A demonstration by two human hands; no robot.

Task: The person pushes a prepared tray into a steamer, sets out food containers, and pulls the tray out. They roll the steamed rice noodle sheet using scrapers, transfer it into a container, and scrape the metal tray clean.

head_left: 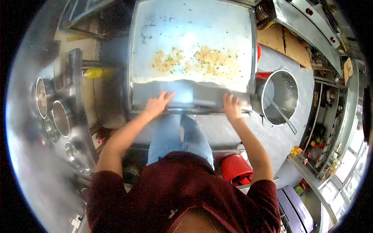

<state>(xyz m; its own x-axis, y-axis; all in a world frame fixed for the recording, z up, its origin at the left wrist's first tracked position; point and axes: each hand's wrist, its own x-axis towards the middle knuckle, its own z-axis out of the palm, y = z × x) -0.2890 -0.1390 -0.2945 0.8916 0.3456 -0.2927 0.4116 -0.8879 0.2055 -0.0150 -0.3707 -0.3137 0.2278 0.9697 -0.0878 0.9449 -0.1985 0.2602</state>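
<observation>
A wide, shallow metal tray (131, 50) lies in front of me. A thin, pale sheet of batter or dough (186, 35) covers most of it, and its uneven near edge stops short of the front. Brownish crumbly filling (215, 60) with green bits is scattered in two patches on the sheet. My left hand (157, 103) rests on the bare metal strip at the front left, fingers stretched forward and apart. Toward the front right, my right hand (232, 108) lies with its fingers extended on the same strip. I see nothing held in either hand.
A large metal pot (297, 91) with a long-handled utensil (285, 120) stands right of the tray. At left, a steel counter holds several round containers (61, 118); a yellow bottle (92, 72) lies nearer. A red stool or bucket (235, 167) is low beside my legs.
</observation>
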